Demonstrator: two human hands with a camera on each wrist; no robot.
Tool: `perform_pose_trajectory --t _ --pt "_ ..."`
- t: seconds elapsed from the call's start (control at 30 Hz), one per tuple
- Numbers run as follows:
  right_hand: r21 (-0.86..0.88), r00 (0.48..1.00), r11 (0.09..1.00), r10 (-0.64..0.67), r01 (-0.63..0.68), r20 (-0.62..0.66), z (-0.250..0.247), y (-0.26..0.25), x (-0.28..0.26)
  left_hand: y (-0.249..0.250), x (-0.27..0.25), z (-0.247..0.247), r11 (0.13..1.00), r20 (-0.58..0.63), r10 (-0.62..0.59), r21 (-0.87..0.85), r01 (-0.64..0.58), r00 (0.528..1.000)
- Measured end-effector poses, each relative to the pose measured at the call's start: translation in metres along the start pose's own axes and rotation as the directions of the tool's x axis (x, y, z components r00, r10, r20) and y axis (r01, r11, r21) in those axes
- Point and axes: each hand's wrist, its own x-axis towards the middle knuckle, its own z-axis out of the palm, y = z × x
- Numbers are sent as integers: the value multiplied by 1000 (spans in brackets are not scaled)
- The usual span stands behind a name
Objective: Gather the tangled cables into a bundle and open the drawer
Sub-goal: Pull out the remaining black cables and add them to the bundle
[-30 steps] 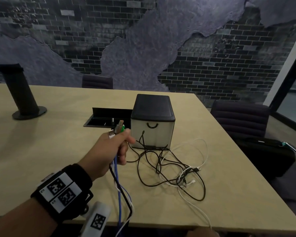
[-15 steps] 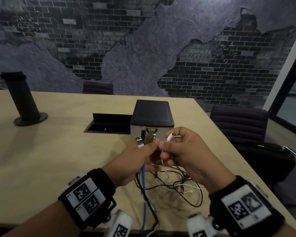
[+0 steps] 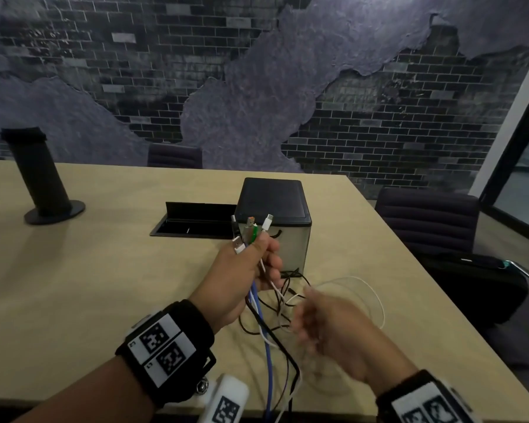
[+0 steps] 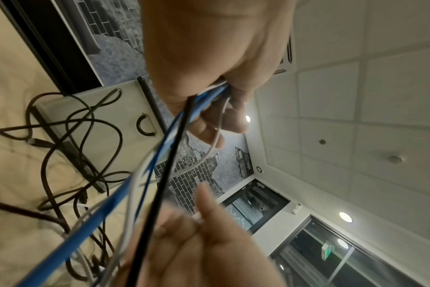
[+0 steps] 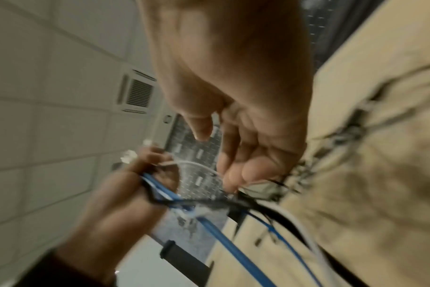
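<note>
My left hand [image 3: 264, 254] is raised above the table and grips a bunch of cable ends [image 3: 249, 232] pointing upward: white, black, and a green-and-orange plug. Blue, black and white cables [image 3: 268, 346] hang from that fist past the table's front edge. My right hand [image 3: 315, 312], blurred, is lower and to the right over the tangle [image 3: 287, 296]. Its curled fingers [image 5: 233, 174] appear to pinch a white cable [image 5: 197, 164] running from the left hand. The small drawer box [image 3: 275, 203] stands behind, its drawer front [image 4: 106, 120] shut, handle [image 4: 145, 126] free.
A black post [image 3: 43, 178] stands at the far left of the table [image 3: 89, 285]. An open cable hatch [image 3: 196, 221] lies left of the box. Dark chairs [image 3: 425, 221] and a black bag [image 3: 477, 288] sit off the right edge. A white loop [image 3: 377, 300] lies toward that edge.
The right hand came up, passed a white plug into my left hand's bunch, then dropped back down and right toward the tangle. The left hand rose slightly, now gripping more ends.
</note>
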Motion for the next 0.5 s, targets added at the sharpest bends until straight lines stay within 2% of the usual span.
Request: perform_pose_trajectory --t 0.03,0.1,0.13,0.2,0.27,0.33,0.4,0.47,0.5 --pt "3 988 991 135 -135 75 2 12 4 0 -1 2 1000 9 8 -12 -7 1000" --pt "-19 950 965 259 -260 173 7 27 15 0 -6 6 1000 41 18 -14 -18 999" --pt "16 944 964 258 -266 204 9 27 20 -1 -9 7 1000 58 21 -7 -21 998" --pt "196 951 950 196 -245 240 10 14 33 -5 -16 6 1000 89 -11 -2 11 996" --pt "389 969 902 105 -188 224 8 -11 41 -15 -24 1 993 104 -119 18 118 987" --pt "466 987 878 34 -105 159 3 -40 46 -29 -37 -8 958 130 -285 74 277 950" --pt "480 996 876 1 -45 91 -3 -66 47 -44 -53 -22 889 156 -452 160 429 878" --pt "480 999 877 -5 -18 47 -11 -81 48 -56 -69 -37 819 164 -563 239 521 810" --pt "468 999 883 -4 -14 37 -14 -84 50 -58 -75 -43 800 153 -587 261 540 795"
